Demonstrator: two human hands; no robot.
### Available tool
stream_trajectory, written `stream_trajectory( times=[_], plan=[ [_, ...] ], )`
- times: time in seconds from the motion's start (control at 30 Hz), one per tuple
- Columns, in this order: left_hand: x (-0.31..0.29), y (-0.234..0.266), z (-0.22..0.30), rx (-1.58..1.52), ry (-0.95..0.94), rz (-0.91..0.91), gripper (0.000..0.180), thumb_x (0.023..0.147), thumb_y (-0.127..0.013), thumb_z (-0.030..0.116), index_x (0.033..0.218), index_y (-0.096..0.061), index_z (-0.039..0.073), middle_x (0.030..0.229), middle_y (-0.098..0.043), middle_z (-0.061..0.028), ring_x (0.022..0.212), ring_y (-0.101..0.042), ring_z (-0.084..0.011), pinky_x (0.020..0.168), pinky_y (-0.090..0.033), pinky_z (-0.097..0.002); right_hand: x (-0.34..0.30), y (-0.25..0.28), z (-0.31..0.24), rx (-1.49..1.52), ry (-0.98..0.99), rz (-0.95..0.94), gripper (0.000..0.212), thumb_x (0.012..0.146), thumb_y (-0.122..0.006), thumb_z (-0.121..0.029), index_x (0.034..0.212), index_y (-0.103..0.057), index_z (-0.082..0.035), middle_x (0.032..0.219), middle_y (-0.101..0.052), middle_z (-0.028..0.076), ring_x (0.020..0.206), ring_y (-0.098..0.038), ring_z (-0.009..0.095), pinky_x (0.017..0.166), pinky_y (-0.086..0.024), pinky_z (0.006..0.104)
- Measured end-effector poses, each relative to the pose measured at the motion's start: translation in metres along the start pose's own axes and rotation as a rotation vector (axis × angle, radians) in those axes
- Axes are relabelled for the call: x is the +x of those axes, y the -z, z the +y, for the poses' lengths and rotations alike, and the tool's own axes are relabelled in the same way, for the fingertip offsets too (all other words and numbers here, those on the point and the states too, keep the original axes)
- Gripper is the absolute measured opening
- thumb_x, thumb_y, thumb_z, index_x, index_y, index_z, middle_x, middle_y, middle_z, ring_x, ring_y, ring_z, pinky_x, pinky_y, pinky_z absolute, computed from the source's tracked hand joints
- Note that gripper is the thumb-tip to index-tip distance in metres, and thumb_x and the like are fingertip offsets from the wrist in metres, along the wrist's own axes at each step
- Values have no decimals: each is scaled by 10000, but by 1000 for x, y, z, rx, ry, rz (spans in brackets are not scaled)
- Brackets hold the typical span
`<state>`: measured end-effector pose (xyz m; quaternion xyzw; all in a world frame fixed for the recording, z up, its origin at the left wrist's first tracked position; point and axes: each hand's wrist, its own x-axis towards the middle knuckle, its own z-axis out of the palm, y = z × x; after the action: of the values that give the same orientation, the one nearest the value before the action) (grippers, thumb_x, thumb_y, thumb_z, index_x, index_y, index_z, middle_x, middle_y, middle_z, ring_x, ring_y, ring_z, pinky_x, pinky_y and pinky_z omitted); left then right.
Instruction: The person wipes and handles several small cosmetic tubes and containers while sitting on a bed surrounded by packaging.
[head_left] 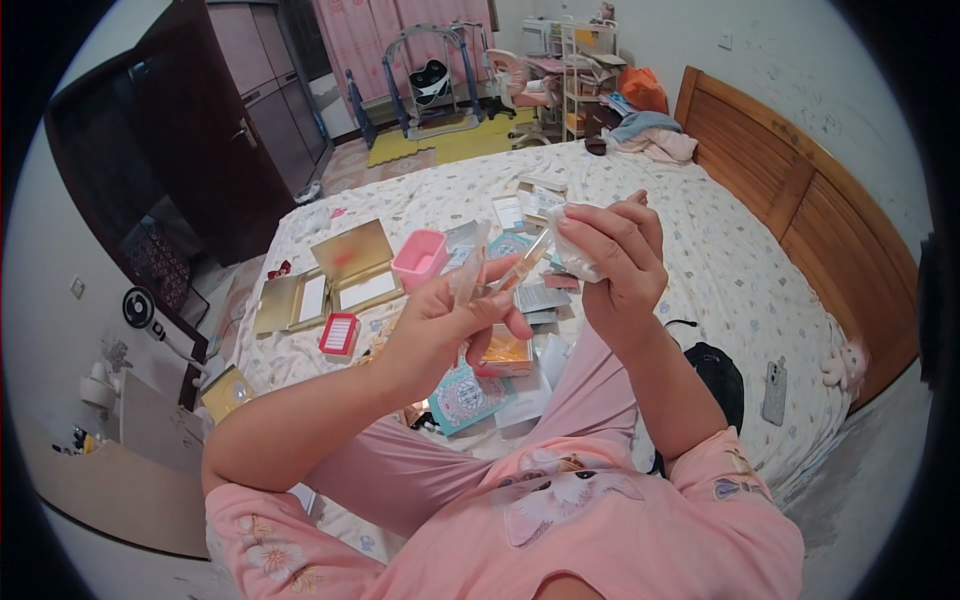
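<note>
In front of my chest, my left hand is closed round a slender clear tube with an amber tint, tilted up to the right. A second clear plastic piece stands up between the same hand's fingers; its kind is unclear. My right hand pinches a crumpled white tissue close to the tube's upper end. Whether tissue and tube touch, I cannot tell. Beneath my left hand sits a small open box with orange things inside, partly hidden by the fingers.
On the patterned bed lie open gold cases, a pink square container, a red-framed box, teal packets and white boxes. A black bag and a phone rest at right, near the wooden headboard.
</note>
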<state>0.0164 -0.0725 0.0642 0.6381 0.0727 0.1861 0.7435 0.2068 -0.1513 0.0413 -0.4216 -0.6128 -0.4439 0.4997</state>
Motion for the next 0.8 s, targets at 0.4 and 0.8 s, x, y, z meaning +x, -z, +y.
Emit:
stream_trajectory(
  times=[0.4, 0.8],
  plan=[
    [-4, -2, 0, 110, -33, -45, 387, 898, -447, 144, 1268, -406, 36, 783, -577, -40, 536, -457, -47, 484, -378, -169, -7, 4, -44, 242, 45, -79, 312, 587, -619, -34, 898, -645, -45, 988, -615, 51, 835, -508, 217, 707, -430, 304],
    [-3, -1, -1, 88, -14, -49, 400, 896, -472, 167, 1260, -408, 15, 779, -589, -59, 512, -443, -49, 473, -368, -173, -2, 1, -1, 92, -120, 42, 350, 601, -506, 86, 896, -637, -51, 927, -633, 67, 821, -533, 255, 756, -432, 322]
  ],
)
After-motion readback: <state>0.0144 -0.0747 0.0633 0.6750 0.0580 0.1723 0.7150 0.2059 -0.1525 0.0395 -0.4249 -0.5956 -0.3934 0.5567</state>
